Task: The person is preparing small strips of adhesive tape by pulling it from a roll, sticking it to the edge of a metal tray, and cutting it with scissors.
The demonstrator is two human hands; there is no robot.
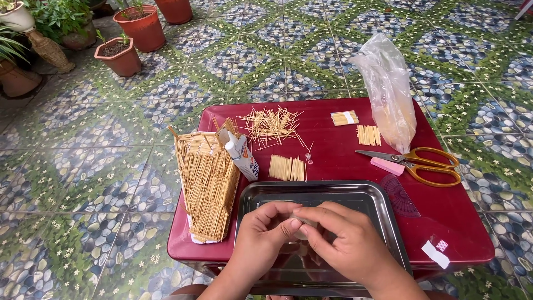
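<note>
Head view: my left hand (266, 230) and right hand (338, 239) meet over the steel tray (388, 222), fingertips pinched together on something small and pale; I cannot tell what it is. The toothpick house (208, 186) stands just beside the tray's left rim, with the glue bottle (242, 155) leaning against it. Risks: my left elbow could nudge the house off the red table (344, 155); the pinched piece could slip into the tray; loose toothpicks (272, 126) could scatter.

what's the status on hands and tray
Left hand and right hand together over metal tray, fingers pinching something small, hidden. Glue bottle and toothpick house alongside.
</note>
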